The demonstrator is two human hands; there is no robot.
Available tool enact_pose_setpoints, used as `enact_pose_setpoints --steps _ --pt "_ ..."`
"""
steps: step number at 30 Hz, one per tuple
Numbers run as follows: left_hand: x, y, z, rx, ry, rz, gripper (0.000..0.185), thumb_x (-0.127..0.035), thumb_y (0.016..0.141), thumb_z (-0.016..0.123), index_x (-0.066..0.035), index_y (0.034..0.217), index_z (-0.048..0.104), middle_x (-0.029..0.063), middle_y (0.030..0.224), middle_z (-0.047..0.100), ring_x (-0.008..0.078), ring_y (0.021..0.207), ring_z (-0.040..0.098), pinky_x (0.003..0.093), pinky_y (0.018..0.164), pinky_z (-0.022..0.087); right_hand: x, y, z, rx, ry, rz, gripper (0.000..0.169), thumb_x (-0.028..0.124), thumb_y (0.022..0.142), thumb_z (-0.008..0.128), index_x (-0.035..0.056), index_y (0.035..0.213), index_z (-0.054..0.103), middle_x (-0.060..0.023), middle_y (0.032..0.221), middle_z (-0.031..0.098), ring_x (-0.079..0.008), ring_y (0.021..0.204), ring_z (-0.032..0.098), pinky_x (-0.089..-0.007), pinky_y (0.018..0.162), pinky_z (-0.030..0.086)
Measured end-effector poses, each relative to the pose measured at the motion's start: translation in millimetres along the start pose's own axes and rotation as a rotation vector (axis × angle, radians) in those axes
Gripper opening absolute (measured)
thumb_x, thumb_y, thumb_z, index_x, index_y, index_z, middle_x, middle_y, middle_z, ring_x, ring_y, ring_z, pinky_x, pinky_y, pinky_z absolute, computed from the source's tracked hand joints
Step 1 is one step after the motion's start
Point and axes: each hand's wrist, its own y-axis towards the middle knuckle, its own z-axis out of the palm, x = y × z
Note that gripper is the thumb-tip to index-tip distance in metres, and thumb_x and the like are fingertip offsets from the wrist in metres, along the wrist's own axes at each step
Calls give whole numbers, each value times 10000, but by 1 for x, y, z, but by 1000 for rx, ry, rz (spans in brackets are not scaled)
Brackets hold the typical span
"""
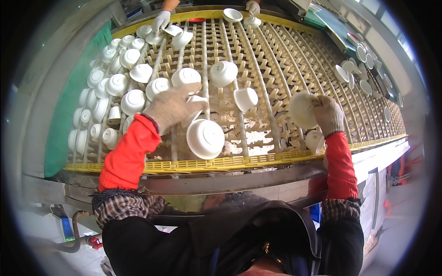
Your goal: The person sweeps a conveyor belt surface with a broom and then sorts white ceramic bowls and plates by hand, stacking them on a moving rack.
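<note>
My left hand [174, 105], in a beige knit glove, reaches over a white bowl [190, 118] that its fingers partly hide. Thumb and forefinger are spread across it; blur leaves the grip unclear. Just nearer me, a larger white bowl [205, 139] rests base-up on the pegged conveyor [224, 120]. My right hand [328, 114], gloved alike, pinches the edge of a round white dish [301, 110] with yellowish marks. Below that dish, a small white cup [314, 140] with a yellow mark sits tilted by the near edge. A white cup [246, 99] lies tipped between my hands.
Several upturned white bowls [117, 84] crowd the left side near a green curtain [77, 103]. Across the belt are a co-worker's gloved hands [161, 20], touching bowls. White dishes [366, 58] collect at the right by a second belt [335, 24]. A yellow edge strip [207, 164] borders my side.
</note>
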Motion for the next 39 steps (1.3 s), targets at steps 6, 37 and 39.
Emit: enact_pose_setpoints --steps 6,37,39 --pt "-42 -20 3 86 212 -83 788 -546 976 778 -111 1605 586 254 1302 772 431 1230 737 495 1061 570 -21 1 5 -69 -45 -151 272 372 1041 703 194 1157 873 -164 1032 819 -395 972 790 -512 855 617" --pt "-118 -25 33 -197 -558 -254 539 -221 1029 751 -12 1517 662 177 1462 737 270 1299 715 382 1169 515 -47 27 -5 233 55 -151 269 278 963 733 149 1163 857 -194 1054 824 -416 1021 795 -519 915 628" --pt "-128 -19 38 -185 -54 -439 551 -206 1027 752 -6 1529 642 214 1440 740 282 1256 739 386 1164 523 -48 26 -9 131 119 -222 240 269 974 723 138 1123 858 -184 1017 820 -421 990 791 -525 888 626"
